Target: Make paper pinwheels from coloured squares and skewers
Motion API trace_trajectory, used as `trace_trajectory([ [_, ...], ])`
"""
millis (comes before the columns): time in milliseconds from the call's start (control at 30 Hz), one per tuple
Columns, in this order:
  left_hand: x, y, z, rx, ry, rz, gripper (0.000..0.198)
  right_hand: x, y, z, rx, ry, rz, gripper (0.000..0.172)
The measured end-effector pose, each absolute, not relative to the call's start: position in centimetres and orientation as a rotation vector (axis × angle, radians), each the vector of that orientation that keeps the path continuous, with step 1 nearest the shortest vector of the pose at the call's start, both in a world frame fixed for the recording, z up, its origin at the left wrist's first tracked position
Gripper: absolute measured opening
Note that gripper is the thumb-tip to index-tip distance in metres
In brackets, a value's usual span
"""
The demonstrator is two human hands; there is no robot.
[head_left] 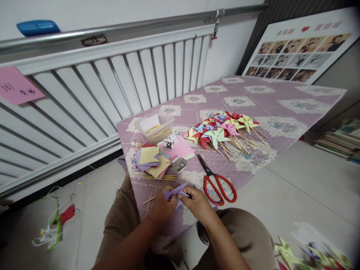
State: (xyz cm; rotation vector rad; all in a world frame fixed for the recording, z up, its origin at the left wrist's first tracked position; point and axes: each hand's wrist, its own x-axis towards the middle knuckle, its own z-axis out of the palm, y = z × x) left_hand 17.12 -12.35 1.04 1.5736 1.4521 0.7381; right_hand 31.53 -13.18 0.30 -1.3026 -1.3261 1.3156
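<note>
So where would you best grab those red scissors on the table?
By the red loops. The scissors lie flat, blades together and pointing away, loops nearest the person, just beside the right hand, which holds paper. Coming from the near side and above, fingers would likely slip into the loops, clear of the blades.

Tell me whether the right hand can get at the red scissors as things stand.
Probably yes. The red scissors lie on the cloth just beside the right hand, with nothing between them. The hand is busy, though: with the left hand it pinches the purple paper and would have to let go.
</note>
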Motion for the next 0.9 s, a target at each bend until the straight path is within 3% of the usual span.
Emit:
trace_trajectory([
  [900,16.54,-11.48,1.47,1.427,1.367,0.683,0.009,31.55,-12.77,0.98,-1.325,-1.384,1.281,0.016],
])
